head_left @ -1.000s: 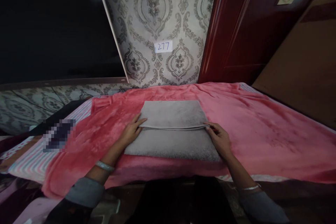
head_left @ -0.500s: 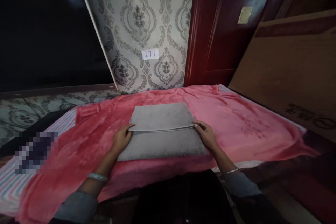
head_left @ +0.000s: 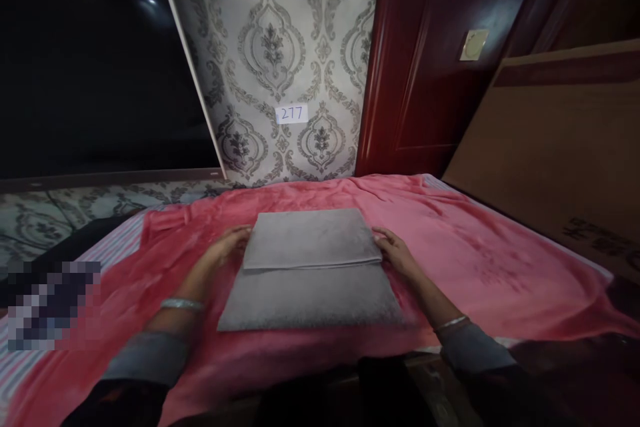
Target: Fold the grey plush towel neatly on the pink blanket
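A grey towel (head_left: 310,297) with a short, soft nap lies flat in front of me. Its far part is folded toward me, and the flap's edge runs across the middle. At the left side of the flap is my left hand (head_left: 227,247), fingers stretched forward beside the edge and holding nothing. Along the opposite side my right hand (head_left: 395,253) has its fingers extended at the towel's edge, with no cloth gripped. Whether the fingertips still touch the towel I cannot tell. Beneath it spreads a pink plush blanket (head_left: 460,247).
Behind the blanket stands a patterned wall with a paper label (head_left: 291,113) reading 277. A large dark screen (head_left: 100,67) is on the left. To the right are a dark red door panel (head_left: 425,80) and a big cardboard box (head_left: 560,147). Striped fabric (head_left: 115,240) shows at the left.
Both hands have let go of the folded edge and moved slightly outward and toward the far side. The flap now lies down on the towel. The view has tilted up a little.
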`<state>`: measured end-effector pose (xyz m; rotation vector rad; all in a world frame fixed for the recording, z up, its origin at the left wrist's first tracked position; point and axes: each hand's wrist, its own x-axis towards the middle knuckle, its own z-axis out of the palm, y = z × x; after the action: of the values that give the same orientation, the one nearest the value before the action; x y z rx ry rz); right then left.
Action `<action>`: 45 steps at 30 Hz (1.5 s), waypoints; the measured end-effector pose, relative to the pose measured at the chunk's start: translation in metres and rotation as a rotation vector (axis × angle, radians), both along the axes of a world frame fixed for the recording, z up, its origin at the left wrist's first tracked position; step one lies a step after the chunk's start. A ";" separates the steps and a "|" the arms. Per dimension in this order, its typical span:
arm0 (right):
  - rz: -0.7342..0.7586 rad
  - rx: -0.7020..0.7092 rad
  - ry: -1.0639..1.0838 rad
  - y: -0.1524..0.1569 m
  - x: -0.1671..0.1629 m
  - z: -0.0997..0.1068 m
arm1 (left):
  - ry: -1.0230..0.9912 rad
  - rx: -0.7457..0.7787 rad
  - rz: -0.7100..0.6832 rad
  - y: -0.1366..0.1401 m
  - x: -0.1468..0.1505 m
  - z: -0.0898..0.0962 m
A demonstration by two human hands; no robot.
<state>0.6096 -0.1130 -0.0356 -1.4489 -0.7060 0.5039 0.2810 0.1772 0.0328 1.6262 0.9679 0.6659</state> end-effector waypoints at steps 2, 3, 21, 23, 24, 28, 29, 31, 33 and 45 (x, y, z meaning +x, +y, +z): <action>-0.004 -0.009 -0.005 0.016 0.010 0.001 | 0.017 -0.003 0.023 0.007 0.018 0.001; 0.000 -0.016 -0.014 0.023 0.014 0.001 | 0.023 -0.008 0.039 0.012 0.027 0.001; -0.222 0.021 -0.302 0.065 0.028 -0.023 | 0.143 0.328 0.237 0.055 0.097 -0.034; -0.207 0.019 -0.303 0.065 0.028 -0.023 | 0.159 0.360 0.240 0.057 0.098 -0.036; -0.198 0.020 -0.305 0.065 0.028 -0.024 | 0.171 0.371 0.239 0.057 0.099 -0.037; -0.168 0.008 -0.327 0.064 0.030 -0.026 | 0.244 0.385 0.196 0.056 0.095 -0.032; -0.161 -0.010 -0.334 0.062 0.031 -0.025 | 0.268 0.388 0.182 0.055 0.094 -0.028; -0.150 -0.086 -0.368 0.060 0.033 -0.018 | 0.315 0.418 0.163 0.050 0.090 -0.018; -0.160 -0.186 -0.480 0.058 0.033 -0.005 | 0.344 0.473 0.147 0.040 0.088 -0.007; 0.101 -0.719 -1.195 0.051 -0.050 0.017 | 0.843 0.991 -0.354 -0.065 0.073 -0.031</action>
<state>0.5600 -0.0620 -0.0191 -2.4016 -1.6435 -0.1400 0.3538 0.1126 0.0021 3.0176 0.9063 0.1597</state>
